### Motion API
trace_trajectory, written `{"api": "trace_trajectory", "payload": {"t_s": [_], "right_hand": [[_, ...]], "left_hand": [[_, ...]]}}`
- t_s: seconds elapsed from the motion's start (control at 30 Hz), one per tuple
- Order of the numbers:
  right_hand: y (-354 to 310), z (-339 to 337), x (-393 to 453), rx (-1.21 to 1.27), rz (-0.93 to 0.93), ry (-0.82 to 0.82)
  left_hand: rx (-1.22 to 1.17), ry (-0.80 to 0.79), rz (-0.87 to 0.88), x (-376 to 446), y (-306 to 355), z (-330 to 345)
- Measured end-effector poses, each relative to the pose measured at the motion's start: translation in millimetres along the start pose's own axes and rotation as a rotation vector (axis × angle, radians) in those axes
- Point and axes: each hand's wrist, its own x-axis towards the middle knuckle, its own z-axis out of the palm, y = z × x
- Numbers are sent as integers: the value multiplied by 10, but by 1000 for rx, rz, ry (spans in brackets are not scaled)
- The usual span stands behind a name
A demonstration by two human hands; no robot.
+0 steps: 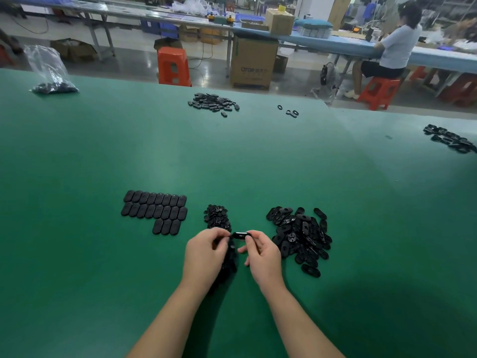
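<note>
You are looking past a green table (232,164) at an orange stool (173,65) and cardboard box (253,63) standing on glossy floor (134,60).

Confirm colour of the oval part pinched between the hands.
Black. The oval part, pinched by the left hand and right hand, shows best in the head view.

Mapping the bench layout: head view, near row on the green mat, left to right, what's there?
Neat rows of black oval covers → small pile of tiny black parts → held black part → loose heap of black oval shells.
</note>
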Motion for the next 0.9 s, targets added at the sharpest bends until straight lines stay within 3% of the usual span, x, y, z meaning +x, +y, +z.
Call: {"api": "trace_trajectory", "payload": {"t_s": [0.1,0.43,0.8,0.9], "right_hand": [[-7,-8,1,-7,-20,-8],[-3,-7,15,-3,-7,-30],[23,-17,31,27,-9,-38],[33,-29,43,29,-10,-52]], "left_hand": [[80,-23,36,3,120,162],[70,-26,-123,62,151,274],[84,-4,-132,145,164,268],[68,-75,-105,182,162,234]]}}
